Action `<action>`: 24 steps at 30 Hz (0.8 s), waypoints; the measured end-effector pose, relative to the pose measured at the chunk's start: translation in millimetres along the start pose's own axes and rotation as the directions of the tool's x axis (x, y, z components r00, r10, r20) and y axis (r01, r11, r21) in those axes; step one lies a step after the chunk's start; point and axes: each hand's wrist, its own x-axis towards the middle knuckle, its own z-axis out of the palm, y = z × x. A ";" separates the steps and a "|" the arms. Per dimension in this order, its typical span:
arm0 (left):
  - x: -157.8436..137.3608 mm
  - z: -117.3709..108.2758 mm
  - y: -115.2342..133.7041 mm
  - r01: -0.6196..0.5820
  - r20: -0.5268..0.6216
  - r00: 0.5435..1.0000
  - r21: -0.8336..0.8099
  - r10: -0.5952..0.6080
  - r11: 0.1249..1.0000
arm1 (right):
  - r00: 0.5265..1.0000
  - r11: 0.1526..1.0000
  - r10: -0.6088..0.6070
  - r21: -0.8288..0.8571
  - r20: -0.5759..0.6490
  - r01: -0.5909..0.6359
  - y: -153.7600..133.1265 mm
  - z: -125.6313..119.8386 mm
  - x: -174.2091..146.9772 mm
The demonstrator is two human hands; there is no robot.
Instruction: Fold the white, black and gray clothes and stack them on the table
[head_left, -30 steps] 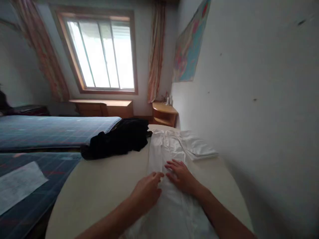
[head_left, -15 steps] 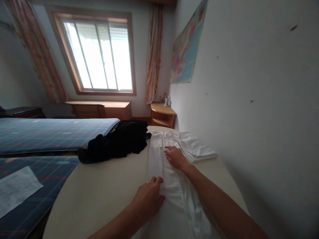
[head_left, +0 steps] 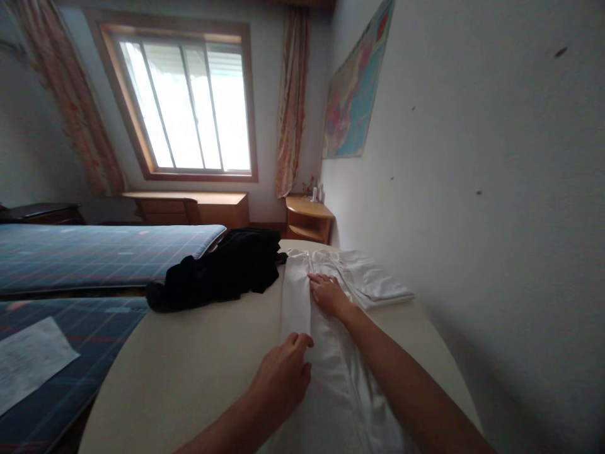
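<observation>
The white garment (head_left: 326, 359) lay stretched long on the cream bed (head_left: 189, 372), running from the near edge up toward the black clothes (head_left: 222, 271). The left hand (head_left: 282, 376) rested at the garment's left border, nearer the camera, fingers (head_left: 299, 342) loosely curled with the tips on the folded edge; whether they pinched the cloth or only pressed it could not be told. The right hand (head_left: 327, 294) lay flat and spread farther up the garment, palm down, gripping nothing, just short of the black clothes.

Risks, as a judgement: the fold along the garment's left side looked narrow and freshly laid, so any sideways drag from the left hand could have pulled it crooked or opened it. The right hand pinned only one spot, and the stretch of garment between the two hands was free to ripple, so uneven pressure could have set a crease in. Beside the garment's far right lay a folded white stack (head_left: 378, 280), close enough that a wide sweep of the right forearm might have nudged it askew. The black clothes sat just left of the garment's far end and could have snagged it. The lower end ran out of view, so its state could not be told.
</observation>
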 end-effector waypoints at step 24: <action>2.7 -0.4 -6.7 -0.077 0.117 0.991 0.123 0.063 0.989 | 0.948 0.944 0.203 0.208 0.244 -0.256 -17.8 5.4 -33.7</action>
